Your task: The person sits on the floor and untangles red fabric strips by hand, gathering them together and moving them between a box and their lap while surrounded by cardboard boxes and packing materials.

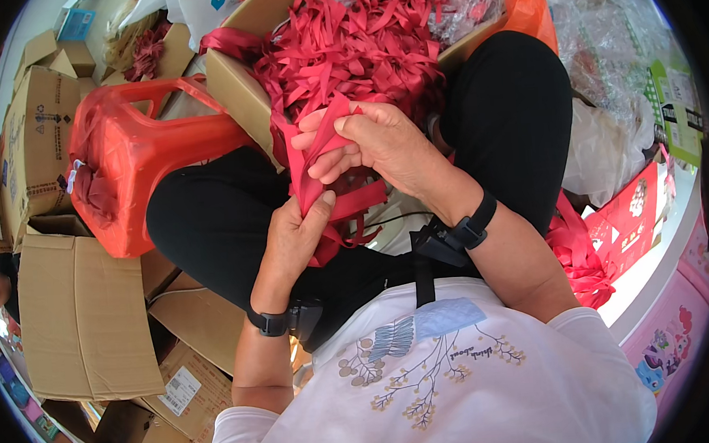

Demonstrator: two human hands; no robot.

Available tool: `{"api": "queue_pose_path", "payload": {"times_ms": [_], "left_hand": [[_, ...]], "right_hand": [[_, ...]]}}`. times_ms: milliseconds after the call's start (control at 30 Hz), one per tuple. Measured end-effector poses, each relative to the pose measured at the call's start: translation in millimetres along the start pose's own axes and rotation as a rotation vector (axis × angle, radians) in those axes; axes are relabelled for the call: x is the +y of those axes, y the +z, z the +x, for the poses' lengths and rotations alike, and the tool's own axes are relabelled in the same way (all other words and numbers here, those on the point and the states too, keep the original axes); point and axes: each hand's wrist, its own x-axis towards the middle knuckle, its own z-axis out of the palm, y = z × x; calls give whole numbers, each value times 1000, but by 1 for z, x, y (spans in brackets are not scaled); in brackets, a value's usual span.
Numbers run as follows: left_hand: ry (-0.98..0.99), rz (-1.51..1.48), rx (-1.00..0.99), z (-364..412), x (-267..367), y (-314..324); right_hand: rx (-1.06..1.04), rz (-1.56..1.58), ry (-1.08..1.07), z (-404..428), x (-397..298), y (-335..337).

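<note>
Red ribbon strips [332,131] are stretched between both hands, just over my crossed legs. My right hand [386,143] pinches the upper part between thumb and fingers, palm turned toward me. Lower down, my left hand [297,228] grips the same ribbon, its thumb pressed on the strip. Loose ribbon ends [359,200] dangle beside the left thumb. Right beyond my hands, a large heap of red ribbon [359,44] fills an open cardboard box [234,98] and spills over its near edge.
A red plastic stool [161,142] lies on its side at left, near several cardboard boxes [86,311]. Clear plastic wrap [598,30] and an orange bag [529,10] are at upper right. A bundle of red ribbon [582,265] rests by a red printed box [625,223].
</note>
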Motion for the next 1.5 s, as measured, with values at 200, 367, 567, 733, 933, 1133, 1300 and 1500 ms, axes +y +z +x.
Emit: {"api": "queue_pose_path", "payload": {"times_ms": [200, 367, 567, 733, 933, 1133, 1300, 1500], "left_hand": [[-54, -143, -65, -1, -3, -5], [-45, -263, -60, -4, 0, -5], [-40, -329, -100, -5, 2, -9], [1, -303, -110, -8, 1, -11], [7, -473, -72, -5, -6, -9], [79, -87, 38, -3, -8, 1], [274, 256, 38, 2, -19, 5], [357, 359, 37, 3, -14, 10]], "right_hand": [[-29, 19, -2, 2, 5, -5], [-26, 38, 6, 2, 4, -4], [-67, 105, 28, 2, 9, -13], [-87, -121, 37, -2, 8, -20], [-137, -446, 366, -1, 7, -19], [-93, -932, 375, 2, 22, -27], [75, -555, 128, 6, 26, -13], [72, -321, 188, 5, 32, -17]]}}
